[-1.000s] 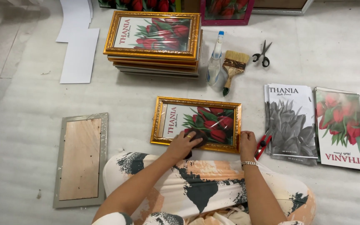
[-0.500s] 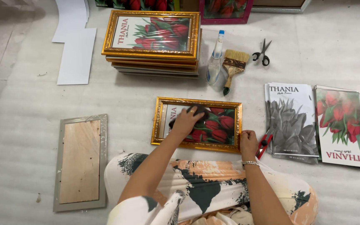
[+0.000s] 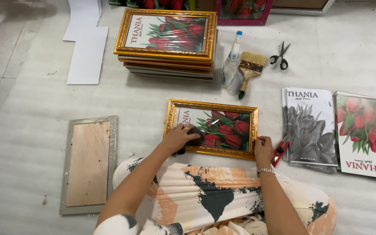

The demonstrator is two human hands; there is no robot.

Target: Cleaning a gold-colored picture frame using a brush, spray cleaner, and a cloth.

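Observation:
A gold picture frame [image 3: 211, 109] with a red tulip print lies on the floor in front of my knees. My left hand [image 3: 180, 137] presses a dark cloth [image 3: 194, 140] onto the glass at the frame's left part. My right hand [image 3: 263, 148] grips the frame's lower right corner and steadies it. A small red cutter [image 3: 279, 151] lies just right of that hand.
A stack of gold frames [image 3: 167, 41] stands behind. Next to it are a spray bottle [image 3: 231, 63], a brush [image 3: 250, 72] and scissors [image 3: 280, 56]. Printed tulip sheets [image 3: 312, 126] [image 3: 362, 135] lie at right, a silver frame [image 3: 88, 163] face down at left, white sheets [image 3: 85, 50] beyond.
My left hand with the cloth slid up over the glass, then back toward the frame's lower left. My right hand stays on the lower right corner.

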